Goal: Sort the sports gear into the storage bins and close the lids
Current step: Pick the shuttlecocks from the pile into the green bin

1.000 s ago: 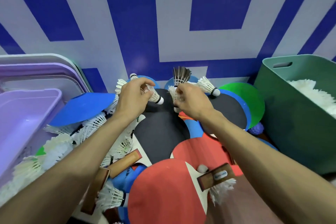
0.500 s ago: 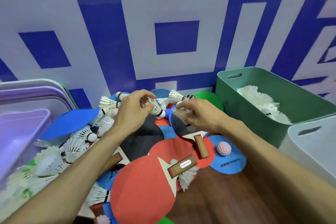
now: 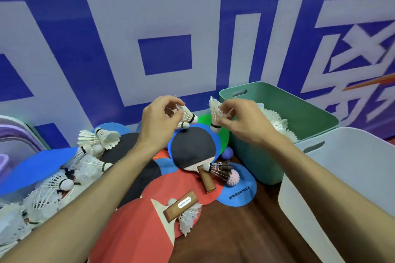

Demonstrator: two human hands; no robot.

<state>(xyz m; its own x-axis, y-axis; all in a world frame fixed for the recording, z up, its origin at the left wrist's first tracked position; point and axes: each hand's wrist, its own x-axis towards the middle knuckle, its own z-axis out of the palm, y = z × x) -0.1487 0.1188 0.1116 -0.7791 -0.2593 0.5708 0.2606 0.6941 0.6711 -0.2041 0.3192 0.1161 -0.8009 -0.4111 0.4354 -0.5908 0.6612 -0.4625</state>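
Observation:
My left hand (image 3: 159, 124) is raised above the pile and grips white shuttlecocks (image 3: 188, 116) by their feathers. My right hand (image 3: 241, 119) holds another white shuttlecock (image 3: 214, 113), cork down, just left of the green bin (image 3: 252, 149). That bin holds a heap of white shuttlecocks (image 3: 275, 121). Below my hands lie table tennis paddles, a black one (image 3: 192, 149) and red ones (image 3: 136, 226), with a dark-feathered shuttlecock (image 3: 220, 170) on them. More white shuttlecocks (image 3: 64, 179) are piled at the left.
A pale grey bin (image 3: 342, 188) stands at the right, in front of the green one. Purple bins (image 3: 12, 141) sit at the far left edge. Flat blue discs (image 3: 239, 192), a pink spiky ball (image 3: 233, 177) and a blue spiky ball (image 3: 227, 152) lie on the brown floor.
Both hands have lifted off the pile with shuttlecocks and moved right and up, toward the green bin. The view has swung right, showing more of the green and grey bins.

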